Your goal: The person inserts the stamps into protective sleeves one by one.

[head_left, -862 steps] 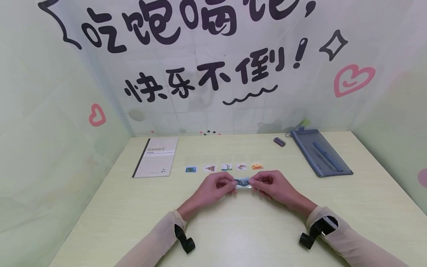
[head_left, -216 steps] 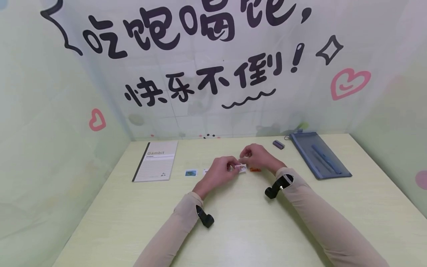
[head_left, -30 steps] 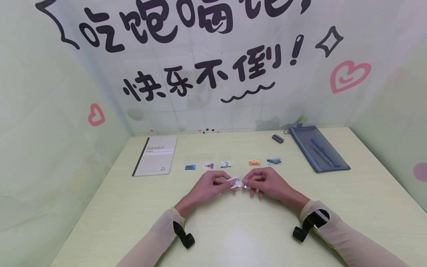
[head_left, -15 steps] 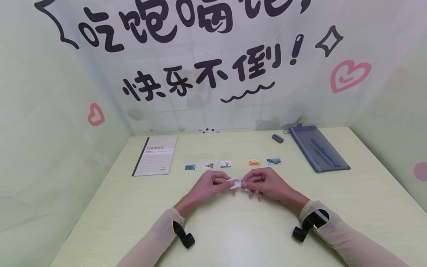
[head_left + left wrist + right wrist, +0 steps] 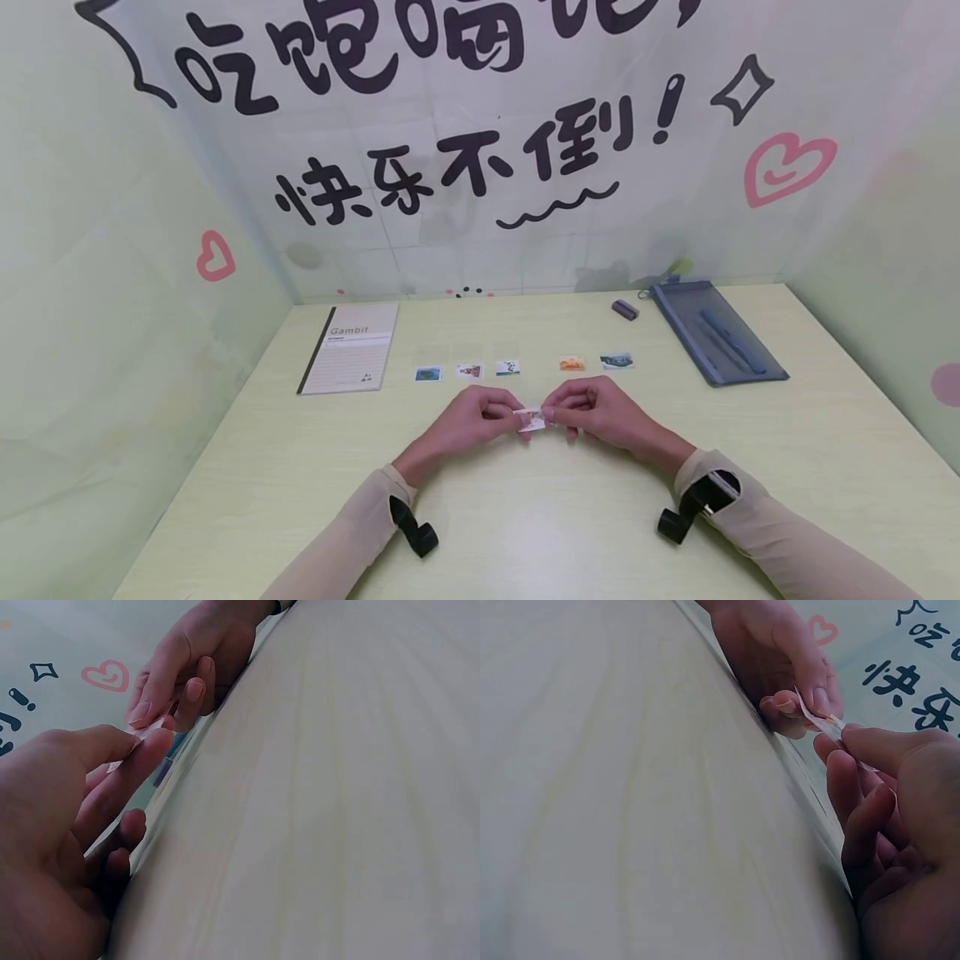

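While the left hand pinches one end of the small white card between thumb and finger, the right hand narrowly pinches its opposite end, above the table.

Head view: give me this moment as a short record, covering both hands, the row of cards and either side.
Left hand: pinches one end of a small card
Right hand: pinches its other end
Row beyond hands: three cards, a gap, then an orange card and a blue-grey one
Left: Gambit notebook
Right: blue pouch; small dark block
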Available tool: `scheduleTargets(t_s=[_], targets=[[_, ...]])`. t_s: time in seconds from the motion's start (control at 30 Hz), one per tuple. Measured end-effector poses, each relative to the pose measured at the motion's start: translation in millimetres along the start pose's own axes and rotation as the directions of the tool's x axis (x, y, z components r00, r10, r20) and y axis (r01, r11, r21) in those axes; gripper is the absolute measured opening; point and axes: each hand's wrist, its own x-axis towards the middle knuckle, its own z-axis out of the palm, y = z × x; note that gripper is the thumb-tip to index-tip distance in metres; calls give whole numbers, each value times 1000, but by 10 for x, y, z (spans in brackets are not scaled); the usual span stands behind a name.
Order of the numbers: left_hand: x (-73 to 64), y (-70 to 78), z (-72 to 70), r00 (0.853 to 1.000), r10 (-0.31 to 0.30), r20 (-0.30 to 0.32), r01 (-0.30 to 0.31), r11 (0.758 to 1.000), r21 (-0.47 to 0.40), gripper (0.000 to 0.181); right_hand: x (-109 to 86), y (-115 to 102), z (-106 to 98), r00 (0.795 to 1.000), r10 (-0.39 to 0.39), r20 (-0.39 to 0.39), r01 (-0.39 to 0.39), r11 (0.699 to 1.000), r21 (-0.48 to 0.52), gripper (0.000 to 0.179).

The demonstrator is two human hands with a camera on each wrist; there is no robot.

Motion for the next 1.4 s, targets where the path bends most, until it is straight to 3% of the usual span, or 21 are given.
scheduleTargets(t_s=[0.2,0.4,1.4], targets=[[6,7,-4,999,20,-26,-21,1000,-18,20,4,8,1,999,19,-43,-19,1000,7,27],[-5,14,-43,998,20,-51,-23,999,-46,13,-3,-6,6,994,40,-101,-34,998,57,31],[13,-9,-1,998,67,0,-67,998,17,10,-6,7,36,998,26,-62,-26,1000,3,31]])
